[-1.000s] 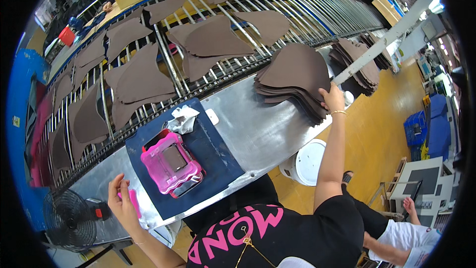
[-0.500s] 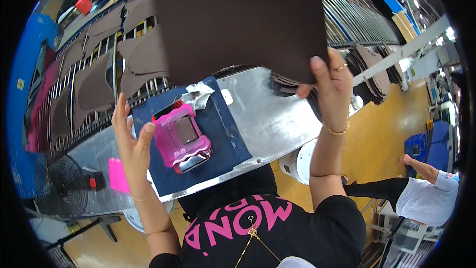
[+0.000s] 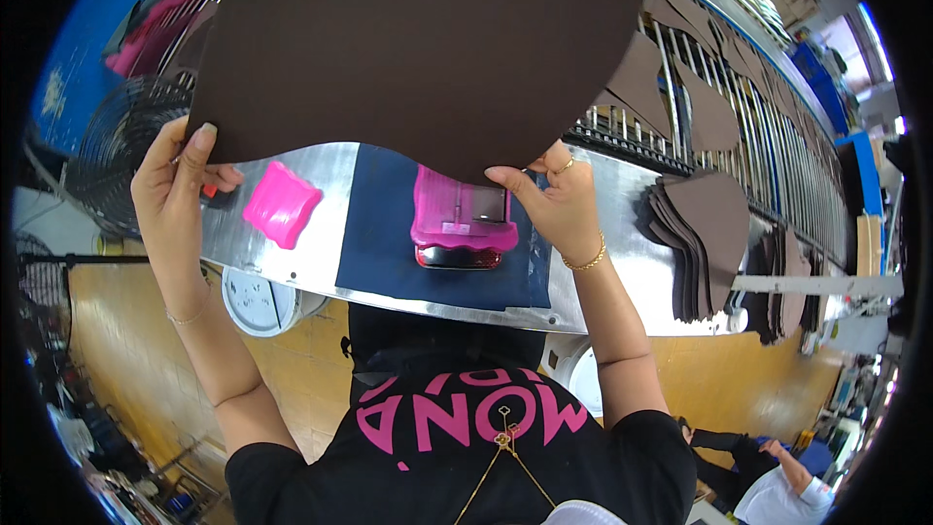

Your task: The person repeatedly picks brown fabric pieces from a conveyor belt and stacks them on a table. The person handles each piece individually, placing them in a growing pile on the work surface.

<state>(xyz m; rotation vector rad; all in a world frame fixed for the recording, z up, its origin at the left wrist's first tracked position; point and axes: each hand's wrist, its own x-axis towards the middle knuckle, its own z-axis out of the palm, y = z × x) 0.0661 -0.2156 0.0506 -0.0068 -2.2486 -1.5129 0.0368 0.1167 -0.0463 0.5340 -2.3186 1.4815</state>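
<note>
A large dark brown sheet point(image 3: 408, 49) with a curved lower edge is held up in front of me, filling the upper middle of the view. My left hand point(image 3: 175, 180) pinches its lower left corner between thumb and fingers. At the lower right corner, my right hand point(image 3: 556, 196) grips it the same way. Below, partly covered by the sheet, a pink wavy-edged plastic holder point(image 3: 462, 238) rests on a dark blue mat point(image 3: 384, 267). A bright pink wavy-edged piece point(image 3: 282, 204) lies near my left hand, apart from it.
The metal table point(image 3: 622, 272) carries a stack of brown cut pieces point(image 3: 724, 243) on the right. Behind it, a rack of metal bars point(image 3: 763, 126) holds more pieces. A black fan point(image 3: 121, 151) stands at left, a white bucket point(image 3: 258, 301) below. Another person point(image 3: 782, 491) is at lower right.
My left hand has risen from beside the pink holder and taken the sheet's left corner. The sheet now spreads wider between both hands. My view has turned, shifting the table and rack.
</note>
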